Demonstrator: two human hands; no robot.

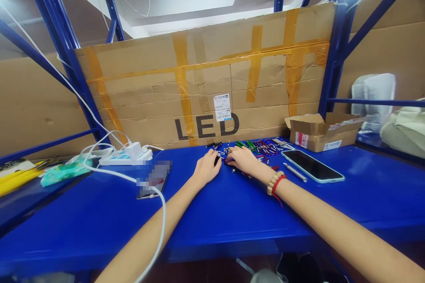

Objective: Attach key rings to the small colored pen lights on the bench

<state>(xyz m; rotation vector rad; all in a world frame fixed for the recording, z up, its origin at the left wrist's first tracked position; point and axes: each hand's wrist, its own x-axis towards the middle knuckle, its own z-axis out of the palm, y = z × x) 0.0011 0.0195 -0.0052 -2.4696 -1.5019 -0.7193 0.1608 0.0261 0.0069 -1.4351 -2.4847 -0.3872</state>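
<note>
My left hand (206, 168) rests on the blue shelf top, its fingers closed around a small black piece (217, 159) that pokes out by the thumb. Close on its right, my right hand (243, 160) has its fingers bent down together at small loose parts; what they pinch, if anything, is too small to make out. A beaded bracelet and a red cord circle that wrist. Beyond and beside the right hand spreads a pile of small, slim metallic pieces (265, 147) in green, red, purple and silver. Several dark pieces (215, 145) lie past the left hand.
A phone (314, 166) and a silver pen-like stick (295, 171) lie right of my right hand. An open cardboard box (320, 135) stands behind them. Leftward are another phone (158, 179), a power strip (116, 158) and a white cable (163, 216) crossing before my left arm. Cardboard (142, 97) walls the back.
</note>
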